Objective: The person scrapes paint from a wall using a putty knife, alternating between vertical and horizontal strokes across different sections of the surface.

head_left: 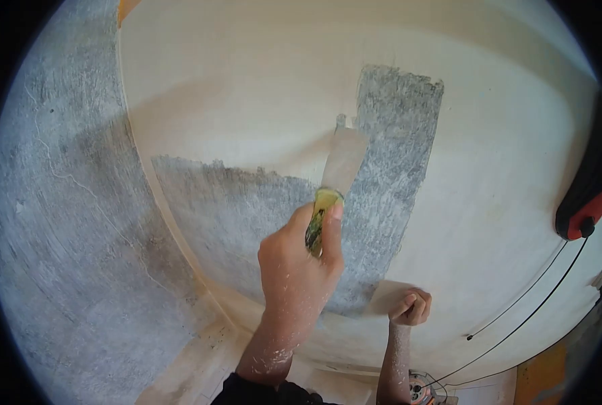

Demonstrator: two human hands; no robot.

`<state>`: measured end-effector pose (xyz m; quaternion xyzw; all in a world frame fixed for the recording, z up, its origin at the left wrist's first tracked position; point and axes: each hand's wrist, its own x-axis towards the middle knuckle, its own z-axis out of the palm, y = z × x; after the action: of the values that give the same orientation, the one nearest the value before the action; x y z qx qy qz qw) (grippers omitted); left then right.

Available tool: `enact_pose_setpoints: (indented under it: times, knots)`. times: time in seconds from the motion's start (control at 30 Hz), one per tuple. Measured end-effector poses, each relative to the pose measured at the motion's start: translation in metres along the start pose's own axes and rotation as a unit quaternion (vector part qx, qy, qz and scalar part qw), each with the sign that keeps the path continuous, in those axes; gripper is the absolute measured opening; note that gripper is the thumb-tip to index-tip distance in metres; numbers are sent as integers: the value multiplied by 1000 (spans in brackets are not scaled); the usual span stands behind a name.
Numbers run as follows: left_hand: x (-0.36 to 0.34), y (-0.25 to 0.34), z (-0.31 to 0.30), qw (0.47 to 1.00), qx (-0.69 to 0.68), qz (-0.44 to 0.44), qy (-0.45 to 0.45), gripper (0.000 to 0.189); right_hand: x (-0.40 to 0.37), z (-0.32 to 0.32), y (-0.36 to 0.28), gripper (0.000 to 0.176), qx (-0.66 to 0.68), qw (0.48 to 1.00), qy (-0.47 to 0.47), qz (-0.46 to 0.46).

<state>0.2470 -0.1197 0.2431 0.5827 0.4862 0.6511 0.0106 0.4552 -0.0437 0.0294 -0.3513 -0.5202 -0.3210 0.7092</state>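
My left hand [297, 246] is closed around the yellow-green handle of a putty knife [345, 158]. Its flat blade points up and lies close to or against the wall, at the border between grey bare plaster [398, 145] and the cream coating [247, 88]. Lower right, my right hand [412, 307] is curled into a fist beside the wall. A flat, pale scraper [384, 297] juts out from its left side; any handle is hidden inside the fingers. White specks of dust or paste dot both forearms.
A grey wall [65, 202] with a thin crack meets the coated wall at a corner on the left. A red and black device [581, 216] hangs at right, with dark cords running down. A round machine part [419, 388] shows low beside my right forearm.
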Motion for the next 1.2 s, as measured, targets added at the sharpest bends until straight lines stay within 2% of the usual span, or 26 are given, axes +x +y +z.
enact_pose_setpoints:
  times: [0.07, 0.17, 0.37, 0.47, 0.57, 0.67, 0.77, 0.87, 0.97, 1.07, 1.1, 1.13, 1.17, 1.2]
  knots:
    - [10, 14, -9, 1000, 25, 4, -9, 20, -5, 1, 5, 20, -1, 1000, -6, -1]
    - [-2, 0, -3, 1000, -6, -7, -29, 31, -7, -6, 5, 20, 3, 1000, -14, -1]
    - [11, 11, -11, 999, 12, -6, -36, 32, -6, -5, 5, 21, 23, 1000, -19, -8]
    - [-1, 6, -5, 999, -21, -17, -26, 33, -2, 1, 7, 22, 25, 999, -12, -17]
    - [15, 17, -12, 1000, 19, 3, -21, 22, -1, -1, 6, 21, 22, 1000, -13, -17]
    - [9, 10, -13, 999, 17, -1, -31, 22, -4, -4, 5, 18, 8, 1000, -22, -2]
    - [17, 14, 0, 999, -16, -47, -21, 39, -8, -4, 8, 16, 7, 1000, -18, -4]
    - [22, 12, -13, 997, -14, -54, -48, 38, -10, -2, 6, 14, 1, 1000, -21, -7]
    - [12, 9, -10, 1000, -16, 23, -13, 28, -6, 1, 8, 10, -11, 999, -30, -21]
    - [21, 19, -5, 1000, 8, 15, 11, 28, -13, -4, 14, 6, 9, 998, -39, -37]
    - [24, 23, -14, 999, -2, -20, -26, 38, -12, -1, 14, 7, 20, 998, -34, -41]
    - [23, 22, -19, 999, 8, -29, -42, 38, -15, -2, 15, 10, 27, 998, -31, -43]
    - [21, 20, -21, 997, 14, -41, -58, 38, -22, -3, 21, 22, 21, 998, -44, -44]
    - [20, 19, -22, 996, 21, -48, -72, 38, -25, -7, 26, 24, 3, 996, -43, -75]
